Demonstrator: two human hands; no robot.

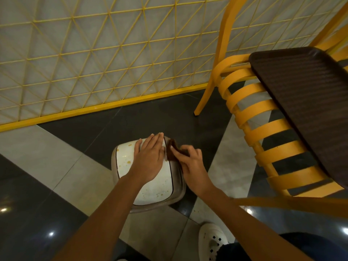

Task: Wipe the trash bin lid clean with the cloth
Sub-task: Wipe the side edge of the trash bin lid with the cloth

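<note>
A small trash bin stands on the floor below me, with a white lid (156,187) in a grey rim. Brown spots and splashes mark the lid. My left hand (149,159) lies flat on the lid's far half, fingers together and stretched out. My right hand (190,162) pinches a dark brown cloth (172,150) at the lid's far right edge, right beside the left hand's fingers. Part of the cloth is hidden under my right fingers.
A yellow slatted chair (263,129) stands close on the right with a dark brown tray (305,102) on its seat. A yellow lattice partition (94,63) runs along the far side. My white shoe (212,240) is just right of the bin on the tiled floor.
</note>
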